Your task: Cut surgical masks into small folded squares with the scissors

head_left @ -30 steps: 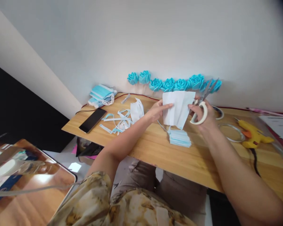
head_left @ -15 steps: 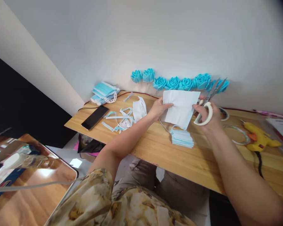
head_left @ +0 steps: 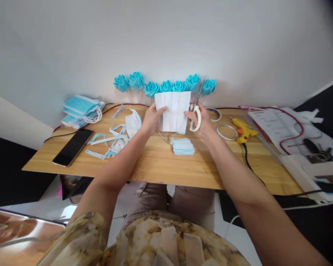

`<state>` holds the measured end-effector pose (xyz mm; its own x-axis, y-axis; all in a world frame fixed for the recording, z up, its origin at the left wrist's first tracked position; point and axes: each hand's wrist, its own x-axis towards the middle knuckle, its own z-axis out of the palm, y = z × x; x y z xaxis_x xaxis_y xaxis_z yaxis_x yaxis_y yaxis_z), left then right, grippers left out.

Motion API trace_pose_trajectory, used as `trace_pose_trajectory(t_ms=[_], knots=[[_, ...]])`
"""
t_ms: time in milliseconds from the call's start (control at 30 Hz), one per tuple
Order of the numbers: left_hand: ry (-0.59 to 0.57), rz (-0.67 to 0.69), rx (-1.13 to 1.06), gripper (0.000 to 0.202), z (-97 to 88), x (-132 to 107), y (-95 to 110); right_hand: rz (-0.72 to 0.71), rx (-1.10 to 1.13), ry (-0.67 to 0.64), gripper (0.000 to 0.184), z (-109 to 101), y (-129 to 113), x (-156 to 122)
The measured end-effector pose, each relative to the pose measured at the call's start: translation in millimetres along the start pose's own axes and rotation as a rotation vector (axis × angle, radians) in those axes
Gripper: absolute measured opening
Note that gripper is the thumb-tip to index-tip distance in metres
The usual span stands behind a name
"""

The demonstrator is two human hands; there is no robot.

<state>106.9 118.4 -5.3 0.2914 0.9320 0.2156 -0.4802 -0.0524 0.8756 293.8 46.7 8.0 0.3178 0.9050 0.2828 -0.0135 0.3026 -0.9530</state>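
Left hand: this hand (head_left: 152, 120) pinches the left side of the white sheet.
Right hand: this hand (head_left: 201, 120) holds the sheet's right side and the scissors too.
White sheet: the sheet (head_left: 173, 111) is held up over the table (head_left: 155, 166), in front of some blue flowers.
Scissors: the scissors (head_left: 197, 117) have a white handle, and the blades point up.
Blue flowers: seven flowers (head_left: 165, 87) stand in a row along the back edge, by the wall.
Small pile: a pile of folded pieces (head_left: 183, 147) lies below the sheet.
Masks: a heap of blue masks (head_left: 80, 107) is at the back left corner.
Phone: a black phone (head_left: 73, 147) lies near the front left corner.
Strips: cut strips (head_left: 108, 142) lie beside the phone.
Glue gun: a yellow glue gun (head_left: 244, 131) lies toward the right edge.
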Motion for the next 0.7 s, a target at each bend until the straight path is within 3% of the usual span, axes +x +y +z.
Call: trace_pose_trajectory(t_ms=[167,300,433,567,700], knots=[[-0.139,-0.155,-0.111,0.061,3.8,-5.6,8.3,-0.031,-0.049,0.035,0.049,-2.9,-1.5,2.0],[-0.217,-0.231,-0.058,0.068,7.9,-12.4,10.1,-0.042,-0.047,0.029,0.050,-2.4,-3.3,1.0],[-0.216,-0.222,0.017,0.071,11.3,-15.5,8.4,-0.051,-0.062,-0.005,0.048,0.1,-1.7,-0.9],[-0.198,-0.248,0.044,0.056,11.0,-14.7,3.0,-0.064,-0.012,-0.067,0.048,3.1,2.8,-1.9],[-0.165,-0.182,-0.001,0.053,9.7,-13.3,2.2,-0.002,0.037,-0.143,0.055,6.4,3.0,-4.5]])
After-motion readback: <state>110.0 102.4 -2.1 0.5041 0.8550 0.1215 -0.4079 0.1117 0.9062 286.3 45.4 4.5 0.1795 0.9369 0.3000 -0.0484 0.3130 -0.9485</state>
